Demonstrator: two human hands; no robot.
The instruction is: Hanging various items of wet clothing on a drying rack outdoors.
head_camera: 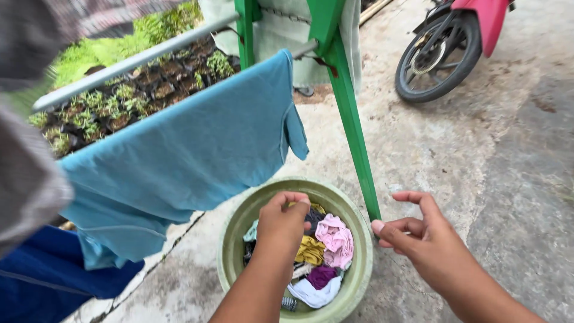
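Left hand over clothes-filled basin

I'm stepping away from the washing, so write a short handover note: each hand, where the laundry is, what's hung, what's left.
Left hand: reaching down into the green basin, fingers curled over the clothes; grip not clear.
Right hand: empty, open, hovering beside the basin near the green rack leg.
Done: a light blue shirt hangs over the metal rail, a dark blue garment below it.
Left: the small clothes in pink, yellow, purple and white lie in the basin.
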